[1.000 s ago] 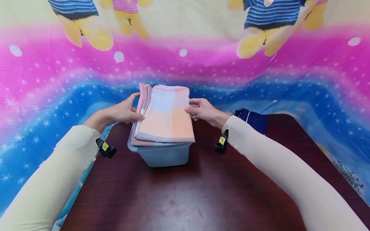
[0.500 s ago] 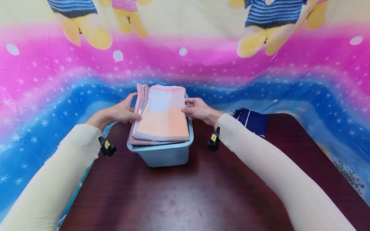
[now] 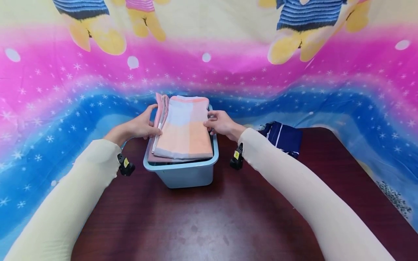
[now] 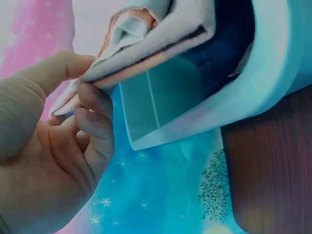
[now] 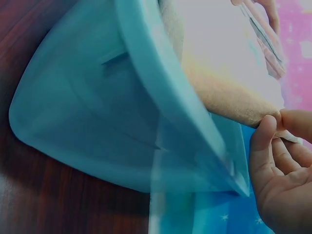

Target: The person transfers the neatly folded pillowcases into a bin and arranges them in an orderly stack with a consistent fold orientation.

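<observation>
A folded checked cloth (image 3: 186,130) in peach, white and pink lies over the mouth of a light blue plastic basin (image 3: 187,178), its left side bunched in several layers. My left hand (image 3: 138,127) pinches those layers between thumb and fingers; the left wrist view shows the folded cloth edge (image 4: 161,48) at the fingertips. At the opposite side, my right hand (image 3: 223,124) pinches the cloth's right edge, as the right wrist view shows with the cloth (image 5: 229,97) above the basin rim. Dark blue fabric (image 4: 226,39) shows inside the basin, under the cloth.
The basin stands on a dark red-brown wooden table (image 3: 196,224). A folded navy cloth (image 3: 284,137) with white trim lies at the back right, beyond my right forearm. A patterned pink and blue curtain (image 3: 235,72) hangs behind the table.
My right hand has moved left with the cloth's right edge, which hung over the basin's right rim and now lies inside it. The left hand has kept its grip.
</observation>
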`<move>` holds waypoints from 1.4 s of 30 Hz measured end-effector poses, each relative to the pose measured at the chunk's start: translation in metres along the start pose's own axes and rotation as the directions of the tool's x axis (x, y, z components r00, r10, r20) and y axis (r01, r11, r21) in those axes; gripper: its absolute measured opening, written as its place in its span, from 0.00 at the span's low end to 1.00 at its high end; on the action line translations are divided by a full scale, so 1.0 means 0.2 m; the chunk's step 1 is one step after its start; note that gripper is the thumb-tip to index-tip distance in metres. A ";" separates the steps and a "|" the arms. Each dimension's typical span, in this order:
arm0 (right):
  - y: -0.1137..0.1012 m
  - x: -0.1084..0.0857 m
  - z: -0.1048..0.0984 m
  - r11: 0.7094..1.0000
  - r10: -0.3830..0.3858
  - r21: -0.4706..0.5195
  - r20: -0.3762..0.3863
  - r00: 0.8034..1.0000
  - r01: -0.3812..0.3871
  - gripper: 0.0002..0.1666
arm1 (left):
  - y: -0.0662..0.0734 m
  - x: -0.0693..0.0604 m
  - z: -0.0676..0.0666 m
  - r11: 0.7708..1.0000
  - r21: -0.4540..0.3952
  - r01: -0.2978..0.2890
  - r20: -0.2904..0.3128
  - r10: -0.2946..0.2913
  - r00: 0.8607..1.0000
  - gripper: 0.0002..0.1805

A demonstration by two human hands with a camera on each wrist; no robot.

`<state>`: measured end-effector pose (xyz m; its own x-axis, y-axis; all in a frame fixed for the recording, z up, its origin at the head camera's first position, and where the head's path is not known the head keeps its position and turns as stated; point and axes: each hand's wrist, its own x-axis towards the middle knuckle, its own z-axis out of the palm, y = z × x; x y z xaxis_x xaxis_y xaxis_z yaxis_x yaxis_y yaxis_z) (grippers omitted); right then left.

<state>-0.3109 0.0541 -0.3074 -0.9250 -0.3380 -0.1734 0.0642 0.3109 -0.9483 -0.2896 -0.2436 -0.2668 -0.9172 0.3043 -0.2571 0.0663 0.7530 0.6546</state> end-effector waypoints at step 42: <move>0.07 0.03 0.08 0.962 -0.079 -0.264 -0.047 0.996 0.064 0.17 | -0.08 0.06 0.19 0.982 0.182 0.052 0.010 -0.055 0.998 0.48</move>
<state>-0.3105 0.0420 -0.3260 -0.9439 -0.3191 -0.0850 -0.0962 0.5120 -0.8536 -0.2868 -0.2300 -0.3065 -0.9157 0.2680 -0.2994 0.0887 0.8616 0.4998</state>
